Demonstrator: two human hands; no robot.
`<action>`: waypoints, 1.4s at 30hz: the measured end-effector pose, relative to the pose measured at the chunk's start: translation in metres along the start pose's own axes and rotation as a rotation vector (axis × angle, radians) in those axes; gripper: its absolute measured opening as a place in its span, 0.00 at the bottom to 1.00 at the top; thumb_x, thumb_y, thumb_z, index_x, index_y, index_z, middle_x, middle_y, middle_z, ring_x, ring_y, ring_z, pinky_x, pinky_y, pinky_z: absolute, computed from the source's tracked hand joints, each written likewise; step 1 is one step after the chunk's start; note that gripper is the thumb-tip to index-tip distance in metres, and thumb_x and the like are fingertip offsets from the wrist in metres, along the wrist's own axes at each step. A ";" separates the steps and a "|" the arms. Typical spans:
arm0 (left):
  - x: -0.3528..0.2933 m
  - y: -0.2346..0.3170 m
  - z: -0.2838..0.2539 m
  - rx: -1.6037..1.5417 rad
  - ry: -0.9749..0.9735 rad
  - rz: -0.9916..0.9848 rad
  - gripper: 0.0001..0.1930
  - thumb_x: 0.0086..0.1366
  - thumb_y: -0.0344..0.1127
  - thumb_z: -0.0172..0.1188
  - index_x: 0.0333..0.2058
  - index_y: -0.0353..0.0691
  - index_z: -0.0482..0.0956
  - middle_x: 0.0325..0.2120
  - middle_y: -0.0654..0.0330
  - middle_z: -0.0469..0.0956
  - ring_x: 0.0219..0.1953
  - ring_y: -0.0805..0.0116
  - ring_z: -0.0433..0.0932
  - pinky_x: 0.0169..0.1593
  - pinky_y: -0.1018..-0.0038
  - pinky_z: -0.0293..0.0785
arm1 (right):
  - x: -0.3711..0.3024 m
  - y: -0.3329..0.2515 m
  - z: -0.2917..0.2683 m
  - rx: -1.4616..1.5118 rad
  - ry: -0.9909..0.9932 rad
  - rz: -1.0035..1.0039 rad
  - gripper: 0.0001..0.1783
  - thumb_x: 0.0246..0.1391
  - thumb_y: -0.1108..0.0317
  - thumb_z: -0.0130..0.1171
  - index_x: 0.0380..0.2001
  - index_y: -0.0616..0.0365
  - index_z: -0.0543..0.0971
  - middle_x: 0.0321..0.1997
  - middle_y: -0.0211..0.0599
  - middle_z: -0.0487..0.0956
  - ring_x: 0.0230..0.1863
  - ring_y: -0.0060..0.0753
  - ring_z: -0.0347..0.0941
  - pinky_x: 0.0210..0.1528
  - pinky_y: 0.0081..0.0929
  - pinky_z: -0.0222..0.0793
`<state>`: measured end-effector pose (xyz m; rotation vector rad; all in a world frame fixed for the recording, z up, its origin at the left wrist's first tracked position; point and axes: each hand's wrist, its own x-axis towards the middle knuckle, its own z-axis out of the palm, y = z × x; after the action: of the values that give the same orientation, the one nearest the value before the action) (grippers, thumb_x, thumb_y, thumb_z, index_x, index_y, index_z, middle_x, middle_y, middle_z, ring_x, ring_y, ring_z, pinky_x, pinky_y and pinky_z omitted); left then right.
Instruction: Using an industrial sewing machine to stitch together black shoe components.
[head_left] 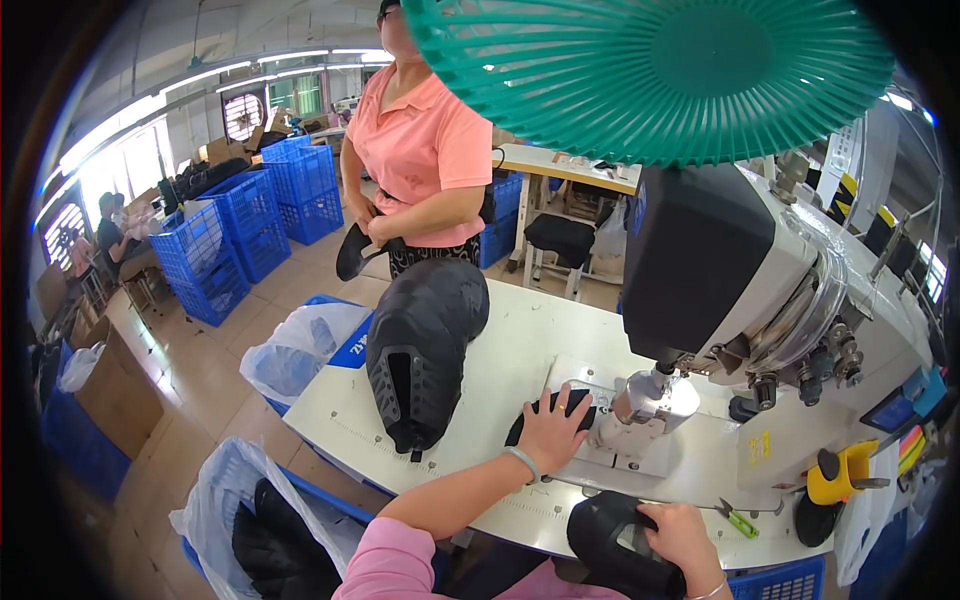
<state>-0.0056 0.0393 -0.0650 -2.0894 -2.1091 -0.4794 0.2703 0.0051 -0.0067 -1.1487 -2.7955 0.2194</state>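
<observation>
My left hand (553,430) lies flat on a black shoe upper piece (532,414) on the white sewing table (500,370), pressing it beside the post and needle area (637,408) of the sewing machine (760,290). My right hand (682,534) grips a stack of black shoe pieces (612,540) at the table's near edge. A tall pile of black shoe uppers (420,345) rests on the table to the left of my left hand.
A person in a pink shirt (420,150) stands across the table holding a black piece. A teal fan guard (650,70) hangs overhead. Green snips (738,519) lie near my right hand. Bag-lined blue crates (270,500) hold black pieces; blue crates (250,220) are stacked behind.
</observation>
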 end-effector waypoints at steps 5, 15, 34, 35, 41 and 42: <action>-0.004 0.004 -0.003 -0.001 0.015 0.000 0.31 0.65 0.51 0.54 0.65 0.55 0.59 0.65 0.48 0.58 0.62 0.41 0.60 0.54 0.38 0.63 | -0.006 0.001 0.004 -0.002 0.014 0.000 0.19 0.38 0.67 0.65 0.40 0.52 0.83 0.29 0.42 0.83 0.31 0.45 0.80 0.37 0.39 0.76; -0.001 0.004 -0.004 -0.008 0.050 -0.032 0.30 0.64 0.47 0.54 0.64 0.54 0.61 0.64 0.48 0.60 0.62 0.43 0.60 0.58 0.42 0.61 | -0.019 -0.014 0.018 0.013 0.164 0.091 0.21 0.37 0.71 0.66 0.41 0.55 0.82 0.42 0.42 0.83 0.41 0.42 0.79 0.44 0.36 0.75; -0.001 0.001 -0.009 -0.004 0.028 -0.024 0.32 0.61 0.47 0.56 0.64 0.53 0.63 0.65 0.51 0.59 0.63 0.46 0.59 0.60 0.49 0.59 | -0.047 -0.027 0.056 -0.038 0.453 -0.008 0.24 0.37 0.72 0.62 0.44 0.59 0.80 0.49 0.45 0.79 0.49 0.43 0.77 0.52 0.36 0.71; -0.002 0.001 -0.008 0.012 0.024 -0.028 0.32 0.61 0.46 0.56 0.64 0.52 0.63 0.65 0.51 0.59 0.63 0.46 0.59 0.60 0.49 0.59 | -0.047 -0.027 0.054 -0.038 0.430 -0.021 0.22 0.40 0.71 0.61 0.44 0.61 0.81 0.49 0.47 0.79 0.49 0.43 0.77 0.53 0.36 0.71; -0.001 0.000 -0.007 -0.027 -0.016 -0.031 0.31 0.61 0.45 0.56 0.63 0.48 0.64 0.65 0.47 0.57 0.64 0.42 0.57 0.58 0.42 0.57 | -0.046 -0.026 0.050 -0.029 0.392 -0.017 0.22 0.40 0.71 0.59 0.44 0.61 0.81 0.49 0.48 0.79 0.49 0.44 0.77 0.53 0.36 0.72; 0.000 0.000 -0.007 -0.033 -0.021 -0.015 0.31 0.61 0.45 0.56 0.63 0.48 0.64 0.65 0.47 0.57 0.64 0.42 0.57 0.58 0.42 0.57 | -0.045 -0.026 0.047 -0.025 0.382 -0.024 0.21 0.40 0.72 0.59 0.43 0.61 0.81 0.49 0.48 0.79 0.49 0.43 0.78 0.53 0.35 0.72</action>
<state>-0.0061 0.0375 -0.0587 -2.1061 -2.1446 -0.5002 0.2766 -0.0490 -0.0509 -1.0343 -2.4788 -0.0361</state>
